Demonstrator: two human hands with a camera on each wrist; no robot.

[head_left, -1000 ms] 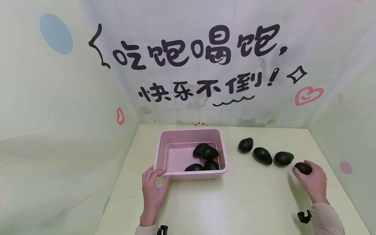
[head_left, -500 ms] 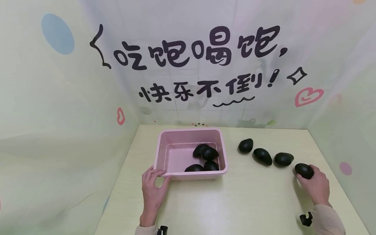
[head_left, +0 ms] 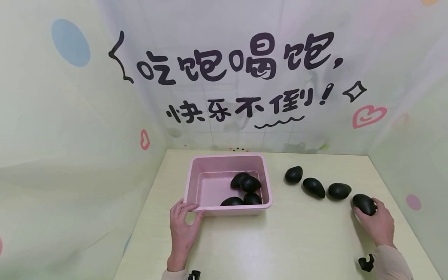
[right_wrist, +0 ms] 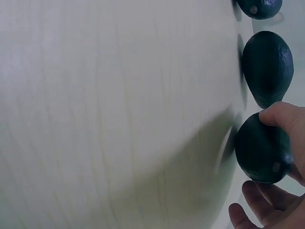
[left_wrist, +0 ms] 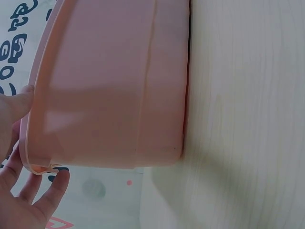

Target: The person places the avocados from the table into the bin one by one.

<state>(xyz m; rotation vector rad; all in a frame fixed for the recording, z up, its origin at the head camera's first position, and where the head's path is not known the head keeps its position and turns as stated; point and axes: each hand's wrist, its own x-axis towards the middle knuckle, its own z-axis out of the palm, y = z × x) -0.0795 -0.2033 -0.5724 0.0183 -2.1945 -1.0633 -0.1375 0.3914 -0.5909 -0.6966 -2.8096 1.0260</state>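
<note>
At the front left corner of a pink plastic bin [head_left: 229, 212], my left hand [head_left: 183, 229] holds the rim, fingers over the edge and thumb on the outer front wall. Its wall [left_wrist: 105, 95] fills much of the left wrist view. Far to the right, my right hand [head_left: 378, 223] grips a dark avocado [head_left: 364, 204] between thumb and fingers, low over the table. In the right wrist view the thumb lies on top of this avocado [right_wrist: 262, 150], and several fingertips show below it.
Several avocados [head_left: 250, 184] lie in the right half of the bin. Three more, a rounder one [head_left: 293, 175], a pear-shaped one [head_left: 314, 188] and another [head_left: 339, 191], form a slanting row on the table [head_left: 280, 241]. Printed cloth walls [head_left: 224, 136] enclose the back and sides.
My right hand has shifted slightly right and toward me with the avocado, which now shows more of its upper side. The left hand keeps its hold on the bin rim.
</note>
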